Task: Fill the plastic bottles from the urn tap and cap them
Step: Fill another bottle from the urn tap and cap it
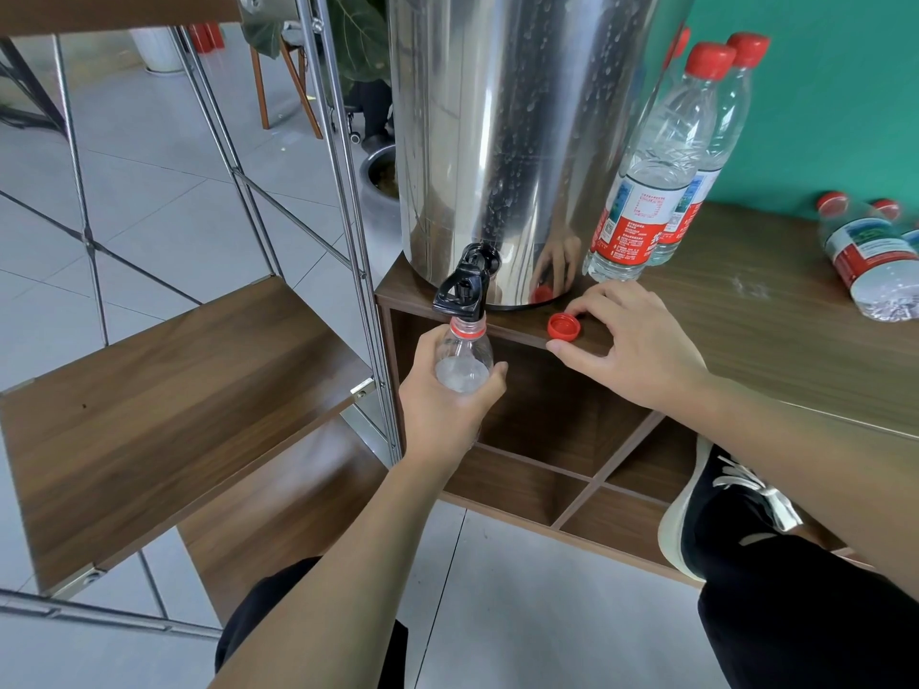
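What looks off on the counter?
Two capped bottles lie on their sides at the right end of the counter, while two others stand upright by the urn. A small wet patch shows nearby.

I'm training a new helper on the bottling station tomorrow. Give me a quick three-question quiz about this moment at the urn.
1. True or false: the bottle under the black tap has its cap on.
2. Which hand grips that bottle? A) left hand B) right hand
3. Fill in: the loose red cap lies on the wooden ____ beside the urn.

Key: 1. False, its neck is open at the tap. 2. A; the right hand rests by the cap. 3. Cabinet top, where capped bottles also stand.
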`<state>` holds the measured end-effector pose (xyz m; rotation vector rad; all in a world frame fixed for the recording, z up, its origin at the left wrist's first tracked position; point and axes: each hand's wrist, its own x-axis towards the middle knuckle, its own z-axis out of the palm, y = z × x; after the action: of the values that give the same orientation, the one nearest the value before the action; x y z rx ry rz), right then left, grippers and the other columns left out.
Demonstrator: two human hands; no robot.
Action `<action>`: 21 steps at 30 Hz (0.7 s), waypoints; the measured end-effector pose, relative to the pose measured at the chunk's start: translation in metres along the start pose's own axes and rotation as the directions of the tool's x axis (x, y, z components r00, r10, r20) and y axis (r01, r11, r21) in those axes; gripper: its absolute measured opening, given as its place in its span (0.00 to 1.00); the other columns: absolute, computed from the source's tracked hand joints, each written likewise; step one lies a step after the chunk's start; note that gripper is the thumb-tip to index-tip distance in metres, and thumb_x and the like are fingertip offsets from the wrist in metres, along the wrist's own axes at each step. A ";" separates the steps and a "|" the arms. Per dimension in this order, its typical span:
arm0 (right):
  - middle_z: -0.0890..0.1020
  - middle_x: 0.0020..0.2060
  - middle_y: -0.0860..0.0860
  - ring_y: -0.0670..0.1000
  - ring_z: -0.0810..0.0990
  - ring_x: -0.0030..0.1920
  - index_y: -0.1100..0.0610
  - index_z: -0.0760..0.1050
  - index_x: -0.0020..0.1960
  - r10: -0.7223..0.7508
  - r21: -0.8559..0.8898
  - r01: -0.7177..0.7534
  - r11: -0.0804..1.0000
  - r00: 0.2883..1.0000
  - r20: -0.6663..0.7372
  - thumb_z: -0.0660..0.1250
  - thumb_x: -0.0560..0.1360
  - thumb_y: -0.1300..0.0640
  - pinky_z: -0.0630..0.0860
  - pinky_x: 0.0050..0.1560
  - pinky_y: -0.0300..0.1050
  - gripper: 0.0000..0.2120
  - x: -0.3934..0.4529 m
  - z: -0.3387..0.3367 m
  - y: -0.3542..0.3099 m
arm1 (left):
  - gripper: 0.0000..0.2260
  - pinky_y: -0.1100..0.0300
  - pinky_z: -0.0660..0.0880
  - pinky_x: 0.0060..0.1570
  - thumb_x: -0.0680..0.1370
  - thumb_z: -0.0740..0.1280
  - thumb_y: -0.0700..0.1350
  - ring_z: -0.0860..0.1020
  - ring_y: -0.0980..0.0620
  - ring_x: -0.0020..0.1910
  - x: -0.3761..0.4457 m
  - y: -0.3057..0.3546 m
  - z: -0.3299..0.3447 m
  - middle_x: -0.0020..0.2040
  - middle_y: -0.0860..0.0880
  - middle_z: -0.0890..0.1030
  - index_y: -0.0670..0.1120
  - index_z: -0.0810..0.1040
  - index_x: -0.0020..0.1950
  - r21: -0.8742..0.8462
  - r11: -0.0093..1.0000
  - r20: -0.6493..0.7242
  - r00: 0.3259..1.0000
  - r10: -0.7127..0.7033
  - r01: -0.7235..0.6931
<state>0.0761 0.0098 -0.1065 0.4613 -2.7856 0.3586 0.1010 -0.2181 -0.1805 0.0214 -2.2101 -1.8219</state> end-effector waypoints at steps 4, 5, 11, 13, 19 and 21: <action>0.78 0.57 0.47 0.49 0.72 0.61 0.50 0.78 0.60 -0.003 0.001 0.003 1.000 1.000 -0.003 0.64 0.76 0.34 0.70 0.65 0.52 0.24 0.000 0.000 0.001 | 0.29 0.80 0.69 0.52 0.71 0.81 0.49 0.74 0.68 0.60 0.000 0.000 0.000 0.59 0.62 0.78 0.55 0.73 0.69 0.000 1.000 -0.001 1.000 0.001 -0.001; 0.78 0.57 0.47 0.49 0.72 0.61 0.50 0.78 0.60 -0.006 0.003 0.006 1.000 1.000 -0.008 0.64 0.76 0.34 0.69 0.65 0.51 0.23 0.000 0.000 0.001 | 0.29 0.80 0.69 0.53 0.71 0.81 0.49 0.74 0.67 0.60 0.000 0.000 0.000 0.59 0.61 0.79 0.54 0.73 0.69 0.000 1.000 -0.001 1.000 0.004 -0.004; 0.77 0.57 0.46 0.48 0.72 0.61 0.49 0.78 0.60 -0.006 -0.005 0.006 1.000 1.000 -0.005 0.63 0.75 0.33 0.67 0.65 0.49 0.23 0.000 0.001 0.001 | 0.30 0.77 0.71 0.52 0.71 0.81 0.50 0.75 0.64 0.61 0.001 -0.001 0.000 0.59 0.62 0.79 0.57 0.72 0.69 0.001 1.000 0.003 1.000 -0.004 0.004; 0.77 0.57 0.46 0.49 0.72 0.61 0.49 0.78 0.60 -0.004 -0.004 0.004 1.000 1.000 -0.004 0.63 0.75 0.33 0.67 0.65 0.49 0.24 0.000 0.000 0.001 | 0.29 0.77 0.71 0.52 0.71 0.81 0.50 0.75 0.65 0.60 0.000 -0.002 0.000 0.59 0.63 0.78 0.58 0.72 0.68 -0.002 1.000 0.006 1.000 -0.004 0.004; 0.77 0.57 0.47 0.49 0.72 0.61 0.50 0.78 0.61 -0.006 -0.007 0.006 1.000 1.000 -0.005 0.64 0.76 0.34 0.68 0.65 0.50 0.24 0.000 0.001 0.001 | 0.30 0.82 0.67 0.51 0.71 0.81 0.50 0.73 0.70 0.60 0.001 -0.002 0.001 0.58 0.65 0.77 0.56 0.72 0.68 0.006 1.000 0.001 1.000 0.001 -0.001; 0.78 0.57 0.47 0.49 0.72 0.61 0.50 0.78 0.61 -0.006 -0.006 0.006 1.000 1.000 -0.007 0.64 0.76 0.34 0.68 0.65 0.50 0.24 -0.001 0.000 0.001 | 0.29 0.82 0.68 0.51 0.71 0.81 0.50 0.73 0.70 0.59 0.001 -0.003 0.001 0.58 0.64 0.78 0.56 0.73 0.68 0.004 1.000 0.002 1.000 0.003 -0.003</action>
<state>0.0762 0.0108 -0.1072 0.4663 -2.7771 0.3497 0.0992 -0.2180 -0.1829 0.0167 -2.2139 -1.8170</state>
